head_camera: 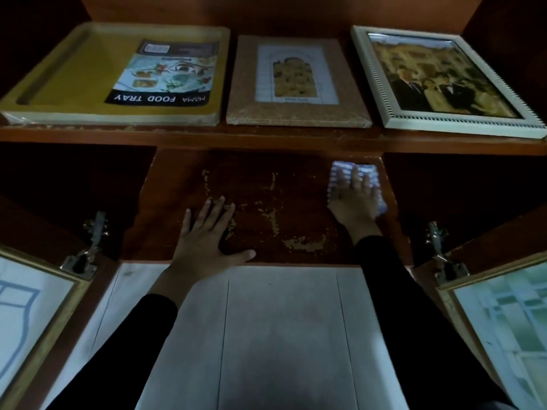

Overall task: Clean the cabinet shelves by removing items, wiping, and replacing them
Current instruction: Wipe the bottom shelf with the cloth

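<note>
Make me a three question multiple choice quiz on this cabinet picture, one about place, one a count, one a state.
1. Where is the checked cloth?
A. upper shelf
B. lower shelf, right side
C. on the yellow tray

2. How many items lie on the upper shelf?
A. three
B. one
C. five

3. The left hand is:
A. holding a frame
B. flat on the lower shelf, empty
C. gripping the cloth

Answers: 1 B, the right hand presses it there. 2 A, yellow tray, brown frame, white frame. 3 B, fingers spread, nothing held.
</note>
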A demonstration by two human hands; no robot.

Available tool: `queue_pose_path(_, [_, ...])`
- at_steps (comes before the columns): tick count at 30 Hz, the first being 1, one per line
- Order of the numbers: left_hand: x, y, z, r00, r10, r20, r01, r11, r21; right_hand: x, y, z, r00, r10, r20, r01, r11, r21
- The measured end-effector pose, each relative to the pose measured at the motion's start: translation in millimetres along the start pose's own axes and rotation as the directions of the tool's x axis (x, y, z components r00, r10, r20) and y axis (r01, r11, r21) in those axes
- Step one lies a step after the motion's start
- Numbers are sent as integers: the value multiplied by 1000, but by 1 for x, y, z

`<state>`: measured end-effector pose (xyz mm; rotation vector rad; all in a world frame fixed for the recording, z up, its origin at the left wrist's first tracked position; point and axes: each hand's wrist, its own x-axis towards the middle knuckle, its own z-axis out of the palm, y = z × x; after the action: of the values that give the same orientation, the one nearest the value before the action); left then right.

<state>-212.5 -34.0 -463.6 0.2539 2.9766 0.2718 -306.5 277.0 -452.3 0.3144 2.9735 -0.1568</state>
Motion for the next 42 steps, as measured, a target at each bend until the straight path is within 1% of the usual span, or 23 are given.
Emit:
queue_pose_path(3, [-1,1,-1,1000,-13,2,13,1000,13,-15,-67,9,973,-230,-11,230,972,-43])
queue_pose_path(5, [-1,2,-2,1000,-18,6,18,1000,16,-46,-94,19,906,-423,-21,423,906,8])
queue_pose_path(7, [-1,1,-2,1000,-17,1,17,1000,5,-76,-88,30,840,-539,-64,541,840,29])
queue_pose_path(8, [-1,1,-2,1000,-13,0,13,1000,-1,-84,-74,34,831,-549,-90,553,833,30])
queue_pose_path(10, [-1,1,-2,1000,-7,0,7,1000,-9,-78,-34,33,874,-469,-125,474,880,13])
queue_pose_path(11, [-2,1,-2,1000,-4,0,4,1000,-7,-69,-13,28,909,-392,-141,396,918,1])
queue_pose_path(12, [-2,1,-3,1000,-3,2,3,1000,-1,-59,6,21,945,-294,-145,296,955,-9])
queue_pose_path(14, [-2,2,-3,1000,-5,9,5,1000,12,-30,29,9,995,-57,-86,57,998,1])
queue_pose_path(16, [-2,2,-3,1000,-8,16,8,1000,14,-1,27,-2,995,99,-25,-98,995,34])
queue_pose_path(17, [-1,3,-3,1000,-10,21,9,1000,19,13,16,-5,993,119,-4,-119,992,33])
queue_pose_path(19, [-1,2,-3,999,-14,29,13,999,30,27,-19,-7,999,44,29,-45,999,13])
queue_pose_path(21, [0,2,-3,1000,-17,25,16,1000,24,20,-62,-3,989,-135,51,135,991,4])
queue_pose_path(24, [0,1,-2,1000,-12,11,12,1000,9,-27,-107,11,901,-430,51,430,903,14])
queue_pose_path(26, [-1,2,-1,1000,-11,-7,11,1000,5,-56,-105,19,831,-556,33,556,831,13])
queue_pose_path(27, [-1,1,0,1000,-13,-9,13,1000,5,-64,-94,22,810,-586,34,585,811,14])
queue_pose_path(28, [-1,1,0,1000,-14,-5,14,1000,2,-68,-78,23,809,-587,33,586,810,20])
queue_pose_path(30, [-1,1,0,1000,-9,-5,9,1000,-6,-65,-37,22,862,-507,-19,507,862,1])
queue_pose_path(31, [-1,2,-1,1000,-7,-7,7,1000,-8,-58,-15,18,902,-429,-51,427,903,-37])
queue_pose_path(33, [-1,1,-1,1000,-9,-4,9,1000,-9,-34,21,10,975,-217,-43,214,974,-69])
queue_pose_path(34, [-1,1,-1,1000,-8,-1,8,1000,-5,-22,32,5,991,-125,-38,123,991,-52])
queue_pose_path(36, [-1,1,0,1000,-4,6,4,1000,8,0,35,-4,999,-19,-40,20,1000,24])
queue_pose_path(39, [0,0,2,1000,-2,2,2,1000,-4,23,7,-12,999,26,31,-28,997,77])
queue_pose_path(42, [1,0,3,1000,-4,2,4,1000,10,22,-46,-10,993,-101,58,100,995,18])
